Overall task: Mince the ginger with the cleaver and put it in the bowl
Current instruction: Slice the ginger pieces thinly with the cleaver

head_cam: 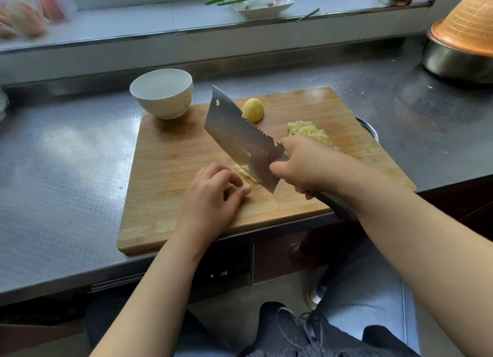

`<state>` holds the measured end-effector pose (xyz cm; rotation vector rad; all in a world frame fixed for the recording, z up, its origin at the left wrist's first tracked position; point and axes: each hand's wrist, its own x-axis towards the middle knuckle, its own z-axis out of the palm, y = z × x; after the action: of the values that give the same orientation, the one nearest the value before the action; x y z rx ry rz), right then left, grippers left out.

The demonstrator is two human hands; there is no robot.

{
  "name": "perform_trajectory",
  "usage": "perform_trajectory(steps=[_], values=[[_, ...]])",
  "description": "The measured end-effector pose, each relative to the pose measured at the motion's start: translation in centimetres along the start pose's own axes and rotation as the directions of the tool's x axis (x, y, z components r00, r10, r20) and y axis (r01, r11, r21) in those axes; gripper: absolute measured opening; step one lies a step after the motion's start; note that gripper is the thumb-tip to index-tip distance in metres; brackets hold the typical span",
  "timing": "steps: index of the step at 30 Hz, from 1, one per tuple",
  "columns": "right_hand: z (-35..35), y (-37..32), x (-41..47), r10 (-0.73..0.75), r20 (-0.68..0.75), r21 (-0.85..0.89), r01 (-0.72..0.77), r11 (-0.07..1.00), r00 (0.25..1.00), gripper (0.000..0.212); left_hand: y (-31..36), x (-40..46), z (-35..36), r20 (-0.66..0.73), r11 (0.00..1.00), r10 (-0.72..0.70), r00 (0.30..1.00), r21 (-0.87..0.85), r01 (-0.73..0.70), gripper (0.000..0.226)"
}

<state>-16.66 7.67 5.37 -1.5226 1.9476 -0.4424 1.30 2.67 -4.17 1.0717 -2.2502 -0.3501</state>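
My right hand (306, 167) grips the cleaver (240, 137), blade down on ginger strips (246, 175) my left hand (213, 193) pins with curled fingers. Minced pile (309, 132) and ginger chunk (253, 110) on board (173, 169). Bowl (162, 93) on board's corner: small cartoon print, no readable text.

On the wooden cutting board (170, 169): one cleaver (240, 140), one white bowl (162, 92), one peeled ginger chunk (253, 110), one minced ginger pile (309, 132), perhaps several ginger slivers (246, 173), two hands.
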Motion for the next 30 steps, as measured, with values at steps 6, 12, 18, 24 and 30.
perform_trajectory(steps=[6,12,18,24,30], values=[[-0.1,-1.4,-0.7,-0.073,0.026,-0.14,0.076,0.987,0.997,0.004,0.0,0.4,0.1,0.037,1.0,-0.005,0.999,-0.004,0.005,0.011],[0.7,-2.4,-0.5,-0.015,0.055,-0.281,0.03,0.959,0.998,0.013,-0.5,0.5,0.3,0.008,0.999,0.03,1.0,-0.013,-0.03,0.013],[1.5,-2.2,0.2,0.008,0.022,-0.238,-0.003,0.971,1.0,0.02,-0.4,0.4,0.3,-0.013,0.999,0.046,0.999,-0.003,-0.046,0.013],[0.4,-0.4,0.2,0.03,0.003,-0.058,-0.029,0.998,1.0,0.011,-0.1,-0.3,-0.3,-0.043,0.999,0.046,0.998,0.008,-0.046,0.012],[0.2,-1.6,-0.8,-0.054,0.01,-0.141,0.055,0.989,0.998,0.006,-0.3,-0.4,-0.3,-0.028,0.999,0.042,0.999,0.012,-0.042,0.009]])
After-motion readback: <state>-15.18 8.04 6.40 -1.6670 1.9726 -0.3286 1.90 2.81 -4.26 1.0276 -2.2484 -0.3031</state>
